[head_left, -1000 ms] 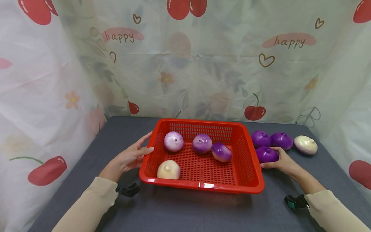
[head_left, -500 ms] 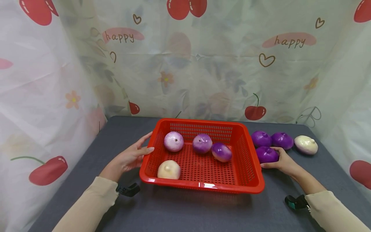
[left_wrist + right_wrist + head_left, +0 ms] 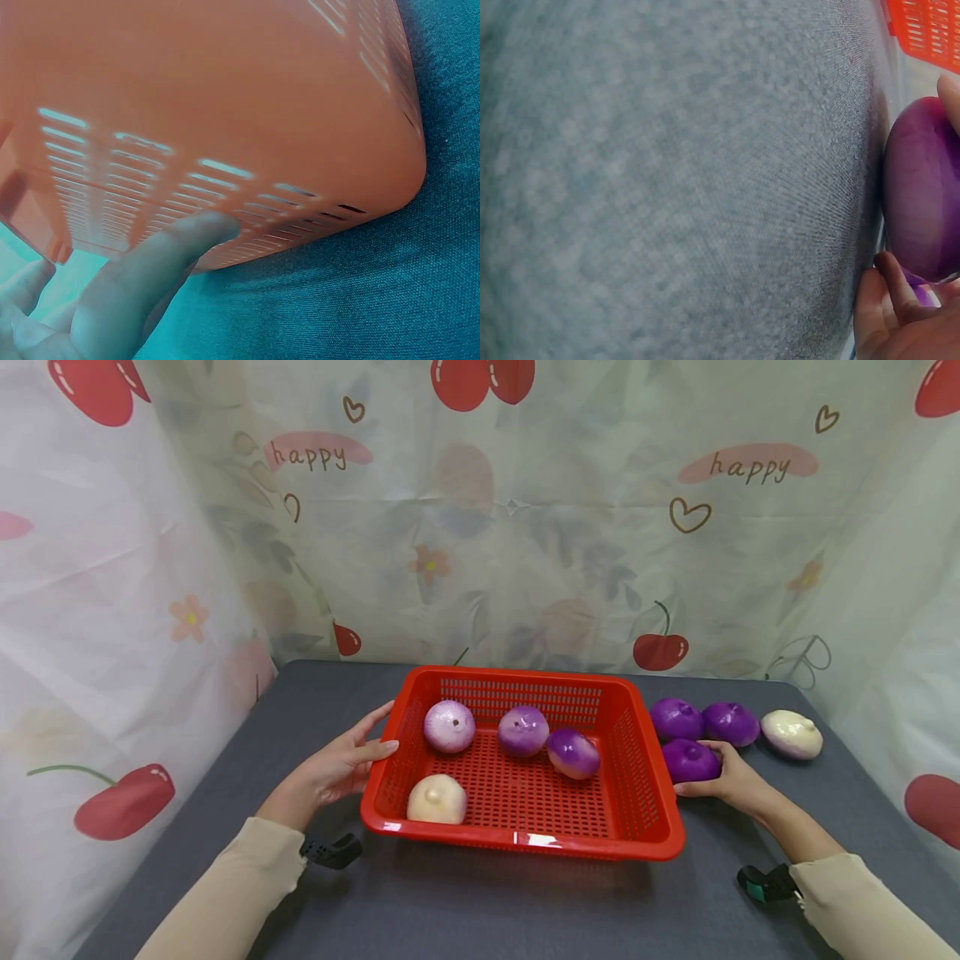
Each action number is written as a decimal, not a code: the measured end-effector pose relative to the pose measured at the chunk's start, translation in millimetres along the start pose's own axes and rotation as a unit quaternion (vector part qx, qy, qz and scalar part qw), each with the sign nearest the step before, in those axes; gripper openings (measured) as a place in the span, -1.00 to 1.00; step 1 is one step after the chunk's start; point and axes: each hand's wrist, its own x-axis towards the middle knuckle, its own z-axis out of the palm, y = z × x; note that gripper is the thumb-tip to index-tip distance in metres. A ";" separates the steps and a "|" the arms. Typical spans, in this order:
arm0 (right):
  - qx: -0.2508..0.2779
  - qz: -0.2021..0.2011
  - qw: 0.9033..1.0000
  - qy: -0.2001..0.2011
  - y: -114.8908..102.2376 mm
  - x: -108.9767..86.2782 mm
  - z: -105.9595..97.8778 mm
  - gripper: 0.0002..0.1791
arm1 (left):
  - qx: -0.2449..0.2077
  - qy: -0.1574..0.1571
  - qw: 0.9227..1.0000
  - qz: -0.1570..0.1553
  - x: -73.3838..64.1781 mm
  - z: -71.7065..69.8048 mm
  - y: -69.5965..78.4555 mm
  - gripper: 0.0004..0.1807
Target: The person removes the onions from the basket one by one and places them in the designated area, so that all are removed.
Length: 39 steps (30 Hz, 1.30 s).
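Observation:
A red plastic basket with slotted walls stands on the dark grey table. My left hand grips its left side, thumb at the rim and fingers against the outer wall. Inside lie a pale lilac onion, a purple onion, a darker two-toned onion and a cream onion. To the right of the basket, my right hand holds a deep purple onion between thumb and fingers; in the right wrist view this onion sits low at the tabletop.
Two more deep purple onions, one at the basket's right wall and the other onion beside it, lie behind the held one. A whitish onion lies farther right. A patterned curtain surrounds the table.

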 end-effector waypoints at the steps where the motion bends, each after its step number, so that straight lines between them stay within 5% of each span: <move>1: 0.000 0.000 1.000 -0.001 -0.1 -0.1 0.0 0.07 | 0.000 -0.001 1.000 0.000 0.0 -0.1 -0.1 -0.15; 39: 0.002 0.008 0.999 -0.037 -3.7 1.2 -11.6 0.04 | 0.000 -0.001 1.000 0.001 0.2 -0.7 -0.5 -0.14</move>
